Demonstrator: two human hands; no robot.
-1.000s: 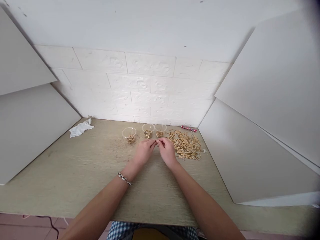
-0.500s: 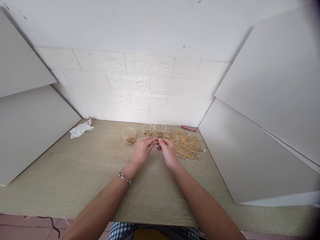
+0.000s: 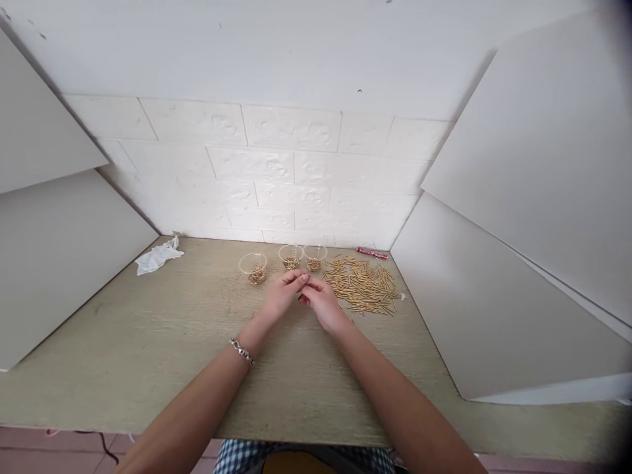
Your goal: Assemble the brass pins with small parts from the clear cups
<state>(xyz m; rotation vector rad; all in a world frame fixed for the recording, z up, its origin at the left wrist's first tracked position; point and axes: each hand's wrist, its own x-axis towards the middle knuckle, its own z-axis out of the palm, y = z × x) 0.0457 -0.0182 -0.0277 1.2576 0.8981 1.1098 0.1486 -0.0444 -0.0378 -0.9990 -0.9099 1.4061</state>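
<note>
At the far left, a crumpled white tissue (image 3: 157, 257) is being left lying on the wood-grain tabletop (image 3: 148, 368), near a white side panel (image 3: 59, 276). A silver chain bracelet (image 3: 241, 351) is being worn on the left wrist. The left hand (image 3: 282, 294) is being held just above the tabletop, its fingers (image 3: 293, 280) being kept together and curled toward the right hand (image 3: 322, 304). Three clear plastic cups are being kept upright beyond the hands: the leftmost cup (image 3: 253, 268) stands slightly nearer, while the middle cup (image 3: 290, 257) and the right cup (image 3: 315, 258) stand almost side by side. Short gold-coloured pins are being held inside all three. The right hand's fingers (image 3: 309, 296) are also being kept together and curled, and they are being brought just beside or against the left fingertips. Whether a pin is being gripped between them cannot be told, as the fingertips are too small and partly hidden. To the right, a loose spread of longer gold-coloured pins (image 3: 360, 285) is being left on the tabletop, well clear of the right hand's fingers. A red marker (image 3: 372, 253) is being left beyond it, against the white brick-patterned wall (image 3: 291, 171).
</note>
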